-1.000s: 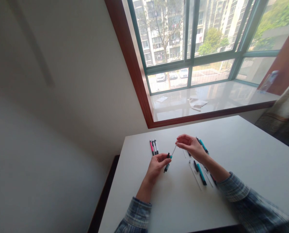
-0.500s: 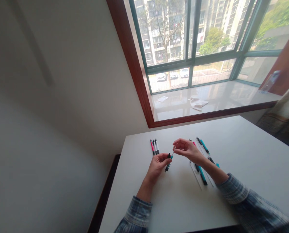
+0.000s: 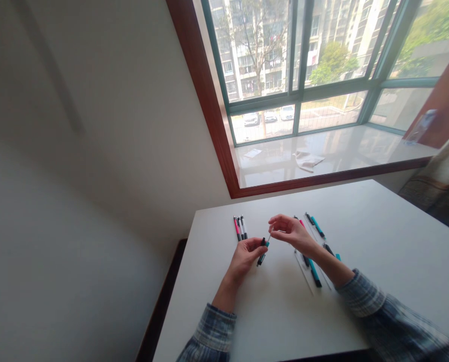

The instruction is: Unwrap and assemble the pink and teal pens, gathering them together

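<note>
Between the thumb and fingers of my left hand [image 3: 244, 260] are teal-and-black pen parts; the black clip end of a pen [image 3: 261, 260] sticks out below. My right hand [image 3: 290, 234] pinches a thin, pale pen refill [image 3: 270, 236], whose lower end meets the teal part at my left fingertips. How deep the refill sits inside cannot be made out. Behind my left hand, several pens [image 3: 240, 228], one pink and others white with black grips, lie side by side. Under and beside my right forearm lie teal pen barrels [image 3: 314, 274], black pen parts and thin refills [image 3: 304, 273].
The white table [image 3: 277, 322] meets the wall on its far side. Beyond it, the window sill [image 3: 273, 163] holds a crumpled cloth [image 3: 308, 161], a paper and a clear bottle [image 3: 420, 128]. A curtain [image 3: 435, 186] hangs at the right.
</note>
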`<state>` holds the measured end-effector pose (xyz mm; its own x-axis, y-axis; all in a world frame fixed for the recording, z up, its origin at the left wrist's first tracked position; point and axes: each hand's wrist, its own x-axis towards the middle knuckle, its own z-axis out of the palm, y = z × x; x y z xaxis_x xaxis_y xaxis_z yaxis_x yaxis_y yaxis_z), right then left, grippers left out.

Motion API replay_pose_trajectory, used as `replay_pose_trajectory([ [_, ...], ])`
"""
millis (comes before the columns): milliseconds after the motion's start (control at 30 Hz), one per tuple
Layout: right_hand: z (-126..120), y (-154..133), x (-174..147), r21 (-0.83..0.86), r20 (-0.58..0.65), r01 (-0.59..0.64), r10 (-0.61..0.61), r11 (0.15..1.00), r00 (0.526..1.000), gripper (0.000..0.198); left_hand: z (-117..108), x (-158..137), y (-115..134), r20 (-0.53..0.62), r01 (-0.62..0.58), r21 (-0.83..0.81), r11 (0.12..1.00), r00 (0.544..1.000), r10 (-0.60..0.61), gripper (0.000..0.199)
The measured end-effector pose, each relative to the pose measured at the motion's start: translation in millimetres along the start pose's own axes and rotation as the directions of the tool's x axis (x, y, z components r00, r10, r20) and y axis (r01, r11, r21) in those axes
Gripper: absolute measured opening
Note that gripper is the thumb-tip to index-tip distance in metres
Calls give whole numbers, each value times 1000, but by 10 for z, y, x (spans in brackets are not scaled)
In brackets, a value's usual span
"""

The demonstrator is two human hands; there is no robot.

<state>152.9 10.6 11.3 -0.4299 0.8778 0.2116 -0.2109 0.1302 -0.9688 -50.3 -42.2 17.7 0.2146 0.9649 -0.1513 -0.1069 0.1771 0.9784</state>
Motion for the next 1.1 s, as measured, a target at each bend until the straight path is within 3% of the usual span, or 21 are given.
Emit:
replay_pose_trajectory([
  [100, 12, 3, -8, -70, 1, 0, 1, 998, 1000, 39, 8, -1, 11, 8, 1, 7, 1000, 1000, -1, 36],
  [267, 87, -53, -44, -225, 66, 42, -28, 973, 997, 24, 23, -4, 35, 22, 5, 47, 999, 1000, -6, 38],
  [533, 183, -79, -68, -262, 38, 50, -41, 964, 998, 19, 50, 4, 52, 36, -27, 65, 998, 999, 24, 39],
  [633, 160, -89, -53, -190, 0, 44, -45, 981, 999, 19, 43, 7, 28, 18, -17, 60, 998, 1000, 16, 37],
  [733, 82, -102, -27, 0, -106, 40, -39, 999, 994, 20, 24, 4, -11, -29, 11, 51, 999, 1000, -10, 36],
  [900, -99, -103, 12, 352, -283, 49, 56, 935, 958, 31, -19, 3, -70, -48, 20, 25, 999, 999, -19, 34],
  [967, -141, -96, 19, 355, -309, 46, 71, 934, 948, 35, -30, 7, -79, -58, 20, 16, 1000, 998, -19, 34],
  [1100, -144, -67, 22, 204, -343, 36, 37, 978, 939, 37, -37, 14, -75, -75, 15, 17, 1000, 997, -14, 34],
])
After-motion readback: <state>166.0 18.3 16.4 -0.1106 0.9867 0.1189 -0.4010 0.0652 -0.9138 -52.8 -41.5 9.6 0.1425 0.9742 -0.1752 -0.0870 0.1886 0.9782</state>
